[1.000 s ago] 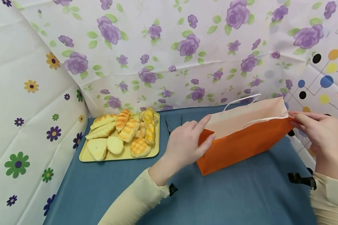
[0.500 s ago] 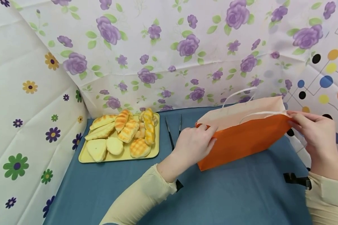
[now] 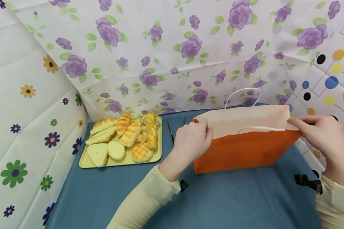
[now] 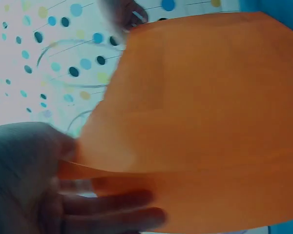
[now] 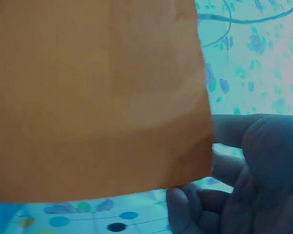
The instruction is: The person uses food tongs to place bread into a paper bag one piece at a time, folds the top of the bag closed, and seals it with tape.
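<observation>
An orange paper bag (image 3: pixel 240 151) with a white inside and white cord handles stands on the blue cloth, its mouth spread wide. My left hand (image 3: pixel 190 140) grips the rim at the bag's left end. In the left wrist view its thumb lies at the top edge, while the fingers (image 4: pixel 112 222) reach along the folded side panel. At the opposite end, my right hand (image 3: pixel 322 133) pinches the top corner between thumb and fingers. The right wrist view shows the bag's broad orange face (image 5: pixel 97 107) beside that hand.
Left of the bag, a yellow tray (image 3: pixel 117 161) holds several bread and pastry pieces, including a long twisted loaf (image 3: pixel 152 130). Dark tongs (image 3: pixel 171 131) lie between tray and bag, partly hidden by my left hand. Patterned sheets (image 3: pixel 160 63) enclose the back and sides.
My left hand has come from beside the bag to gripping its left rim. The bag has turned to face me more squarely, and its mouth is wider. My right hand still holds the corner.
</observation>
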Demonstrator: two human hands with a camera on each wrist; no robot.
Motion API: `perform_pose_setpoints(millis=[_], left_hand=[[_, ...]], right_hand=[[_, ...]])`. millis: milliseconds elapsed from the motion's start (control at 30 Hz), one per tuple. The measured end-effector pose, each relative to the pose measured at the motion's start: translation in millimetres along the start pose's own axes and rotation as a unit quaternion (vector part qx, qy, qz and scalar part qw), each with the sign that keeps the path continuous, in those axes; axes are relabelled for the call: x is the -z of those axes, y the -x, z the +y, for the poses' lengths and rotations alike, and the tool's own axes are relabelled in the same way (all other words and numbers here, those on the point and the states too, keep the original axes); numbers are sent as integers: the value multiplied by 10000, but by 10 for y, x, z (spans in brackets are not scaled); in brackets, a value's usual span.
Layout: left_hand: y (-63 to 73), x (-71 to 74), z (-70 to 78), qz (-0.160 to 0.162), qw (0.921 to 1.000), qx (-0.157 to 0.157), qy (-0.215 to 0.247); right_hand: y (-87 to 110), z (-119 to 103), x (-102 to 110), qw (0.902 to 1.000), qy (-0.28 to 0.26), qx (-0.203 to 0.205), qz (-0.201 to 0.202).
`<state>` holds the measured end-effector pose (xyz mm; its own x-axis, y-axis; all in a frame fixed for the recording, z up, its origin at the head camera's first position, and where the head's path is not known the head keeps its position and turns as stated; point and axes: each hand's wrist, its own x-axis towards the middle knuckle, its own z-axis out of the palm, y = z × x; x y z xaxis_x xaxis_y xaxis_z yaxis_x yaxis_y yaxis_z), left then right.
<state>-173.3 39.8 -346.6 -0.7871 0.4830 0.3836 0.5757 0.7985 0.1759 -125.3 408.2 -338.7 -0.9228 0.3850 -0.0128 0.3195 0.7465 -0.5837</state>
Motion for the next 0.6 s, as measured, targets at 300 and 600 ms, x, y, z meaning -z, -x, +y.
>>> perform_pose_setpoints(millis=[300, 600], left_hand=[[-139, 208, -2, -2003, 9764, 638, 490], [-432, 190, -123, -3001, 9415, 1343, 746]], right_hand=[[-102, -67, 178, 9821, 1362, 994, -838], [-230, -135, 149, 9632, 1557, 936, -1979]])
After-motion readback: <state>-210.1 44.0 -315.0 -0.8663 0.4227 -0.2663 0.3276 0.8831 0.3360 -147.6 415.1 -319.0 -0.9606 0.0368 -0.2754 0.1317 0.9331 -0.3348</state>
